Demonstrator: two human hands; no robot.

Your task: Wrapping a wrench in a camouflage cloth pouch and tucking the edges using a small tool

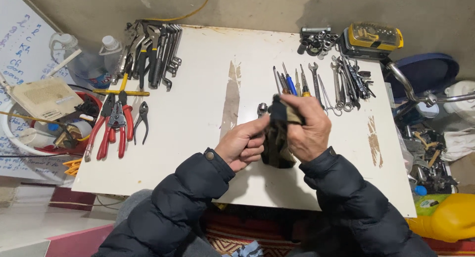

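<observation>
Dark sleeves [188, 197] lead to the left hand [242, 145] gripping a socket tool [262, 108], right hand [307, 128] clutching a dark rag [277, 143], wiping it above the tabletop [198, 113].

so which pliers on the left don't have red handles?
The small black-handled pliers, rightmost of that group, beside the red-handled pliers and nearest the left hand.

A dark, matt, crumpled cloth rag [277, 143] wraps a shiny metal wrench [262, 109] above the smooth white-painted tabletop [198, 113] with worn, rough brown patches.
</observation>
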